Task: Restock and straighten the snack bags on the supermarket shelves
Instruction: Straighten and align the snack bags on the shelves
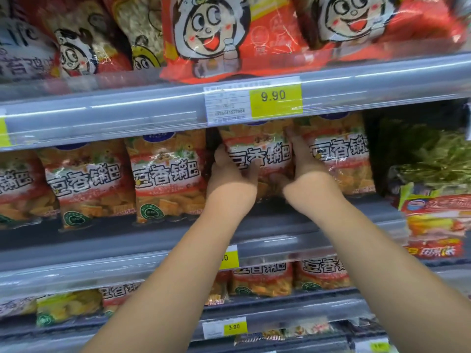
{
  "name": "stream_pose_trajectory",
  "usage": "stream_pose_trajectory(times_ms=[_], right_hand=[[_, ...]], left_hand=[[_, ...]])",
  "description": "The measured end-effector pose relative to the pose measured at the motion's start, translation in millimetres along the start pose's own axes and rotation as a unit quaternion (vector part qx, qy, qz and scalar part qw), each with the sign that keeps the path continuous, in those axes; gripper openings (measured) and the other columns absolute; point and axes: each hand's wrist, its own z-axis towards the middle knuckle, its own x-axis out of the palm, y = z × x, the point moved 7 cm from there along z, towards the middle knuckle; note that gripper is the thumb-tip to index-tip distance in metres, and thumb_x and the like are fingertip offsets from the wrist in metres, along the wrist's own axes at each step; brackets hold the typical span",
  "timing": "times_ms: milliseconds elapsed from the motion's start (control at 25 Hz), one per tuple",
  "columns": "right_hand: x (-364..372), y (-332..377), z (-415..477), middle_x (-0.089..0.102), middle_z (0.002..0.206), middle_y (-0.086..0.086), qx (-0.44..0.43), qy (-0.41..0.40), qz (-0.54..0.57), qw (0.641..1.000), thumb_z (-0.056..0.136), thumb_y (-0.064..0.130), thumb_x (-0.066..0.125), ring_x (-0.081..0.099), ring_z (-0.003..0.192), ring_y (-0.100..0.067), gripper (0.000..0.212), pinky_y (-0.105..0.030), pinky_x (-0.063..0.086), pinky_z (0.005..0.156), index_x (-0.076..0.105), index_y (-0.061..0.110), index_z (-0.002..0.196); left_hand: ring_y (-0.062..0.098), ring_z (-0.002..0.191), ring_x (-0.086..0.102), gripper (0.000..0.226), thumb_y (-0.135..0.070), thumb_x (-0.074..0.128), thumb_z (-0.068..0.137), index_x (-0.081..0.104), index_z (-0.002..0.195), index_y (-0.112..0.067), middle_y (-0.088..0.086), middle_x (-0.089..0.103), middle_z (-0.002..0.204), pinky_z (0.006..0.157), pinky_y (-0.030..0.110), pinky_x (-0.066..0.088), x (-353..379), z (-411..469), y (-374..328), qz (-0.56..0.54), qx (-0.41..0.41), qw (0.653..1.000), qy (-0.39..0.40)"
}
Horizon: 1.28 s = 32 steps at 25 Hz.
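While L hand [230,171] and R hand [303,159] grip opposite edges of upright orange plastic snack bag [265,149], it sits btwn them, long axis vertical, neither hand nearer.

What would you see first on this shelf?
At the centre, the left hand and right hand grip an orange plastic snack bag on the middle shelf. Above, a big red plastic bag with a grinning cartoon face sits on the top shelf, over a yellow price tag reading 9.90.
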Motion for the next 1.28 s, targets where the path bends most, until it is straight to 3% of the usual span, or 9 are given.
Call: stream_pose_trajectory(times_ms=[160, 280, 400, 480, 560, 640, 760, 1080, 1280], right_hand=[[4.5, -4.4, 7.2, 0.055, 0.132, -0.013, 0.021, 0.075, -0.05, 0.996, 0.094, 0.026, 0.058, 0.058, 0.094, -0.029, 0.085, -0.037, 0.052, 0.088, -0.002, 0.045, 0.151], [-13.0, -1.5, -2.0, 0.059, 0.131, -0.004, -0.047, 0.023, 0.029, 0.998, 0.092, 0.024, 0.062, 0.061, 0.106, -0.026, 0.063, -0.034, 0.051, 0.092, 0.034, 0.034, 0.148], [-54.3, -10.2, -19.5, 0.067, 0.104, 0.001, -0.114, -0.115, -0.029, 0.986, 0.091, 0.036, 0.061, 0.058, 0.099, -0.02, 0.036, -0.03, 0.048, 0.082, 0.063, 0.021, 0.123], [-74.4, -27.6, -21.6, 0.057, 0.122, -0.011, -0.082, -0.161, -0.119, 0.976, 0.088, 0.042, 0.061, 0.046, 0.116, -0.032, 0.047, -0.039, 0.043, 0.09, 0.056, 0.02, 0.13], [-77.8, -50.8, -12.1, 0.031, 0.145, -0.017, -0.004, -0.108, -0.156, 0.982, 0.085, 0.049, 0.065, 0.03, 0.129, -0.04, 0.072, -0.046, 0.037, 0.101, 0.032, 0.028, 0.145], [-70.2, -67.2, -1.3, 0.015, 0.153, -0.014, 0.046, -0.022, -0.126, 0.991, 0.078, 0.056, 0.069, 0.025, 0.135, -0.041, 0.096, -0.048, 0.035, 0.105, 0.007, 0.038, 0.149], [-59.8, -79.1, 14.2, 0.009, 0.155, -0.014, 0.091, 0.05, -0.1, 0.99, 0.066, 0.059, 0.079, 0.024, 0.138, -0.041, 0.124, -0.051, 0.034, 0.107, -0.014, 0.045, 0.147], [-59.1, -85.3, 12.6, 0.02, 0.15, -0.017, 0.064, -0.045, -0.042, 0.996, 0.063, 0.051, 0.084, 0.028, 0.136, -0.04, 0.128, -0.05, 0.037, 0.106, -0.009, 0.038, 0.15], [-58.2, -82.5, 6.5, 0.027, 0.144, -0.019, 0.026, -0.104, -0.039, 0.993, 0.064, 0.052, 0.083, 0.033, 0.13, -0.039, 0.124, -0.05, 0.04, 0.1, -0.003, 0.035, 0.151]], left_hand=[[0.035, 0.129, 0.048, 0.079, -0.042, 0.056, 0.095, 0.011, 0.154, -0.012, 0.014, 0.041, 0.149, 0.101, 0.041, 0.042, 2.5, -10.4, -1.6, 0.05, 0.015, 0.998, -0.044], [0.037, 0.13, 0.045, 0.084, -0.034, 0.063, 0.093, 0.009, 0.155, -0.016, 0.015, 0.035, 0.151, 0.103, 0.046, 0.043, 1.6, -20.1, -8.2, 0.026, 0.045, 0.996, -0.074], [0.043, 0.129, 0.039, 0.072, -0.025, 0.07, 0.085, 0.032, 0.145, -0.007, 0.024, 0.038, 0.142, 0.104, 0.05, 0.037, -5.9, -41.3, -34.8, 0.116, 0.161, 0.963, -0.182], [0.046, 0.129, 0.04, 0.063, -0.032, 0.068, 0.085, 0.045, 0.138, -0.007, 0.025, 0.045, 0.137, 0.106, 0.052, 0.034, 4.3, -44.4, -45.3, 0.206, 0.173, 0.951, -0.155], [0.05, 0.133, 0.034, 0.065, -0.042, 0.067, 0.08, 0.047, 0.137, -0.016, 0.024, 0.042, 0.141, 0.109, 0.061, 0.029, 11.7, -37.3, -46.3, 0.248, 0.189, 0.938, -0.152], [0.048, 0.142, 0.019, 0.072, -0.044, 0.07, 0.079, 0.042, 0.141, -0.022, 0.021, 0.03, 0.152, 0.11, 0.065, 0.026, 14.7, -28.7, -44.0, 0.251, 0.195, 0.937, -0.146], [0.034, 0.148, -0.007, 0.077, -0.043, 0.064, 0.088, 0.024, 0.151, -0.029, 0.009, 0.001, 0.162, 0.111, 0.056, 0.029, 24.7, -19.4, -32.4, 0.26, 0.16, 0.949, -0.079], [0.038, 0.147, -0.003, 0.078, -0.042, 0.067, 0.087, 0.01, 0.14, -0.036, 0.014, 0.009, 0.159, 0.105, 0.059, 0.036, 23.6, -19.8, -33.1, 0.25, 0.189, 0.944, -0.1], [0.04, 0.147, 0.003, 0.079, -0.039, 0.071, 0.084, 0.015, 0.139, -0.035, 0.015, 0.014, 0.157, 0.1, 0.062, 0.04, 20.7, -20.5, -30.6, 0.239, 0.207, 0.942, -0.11]])
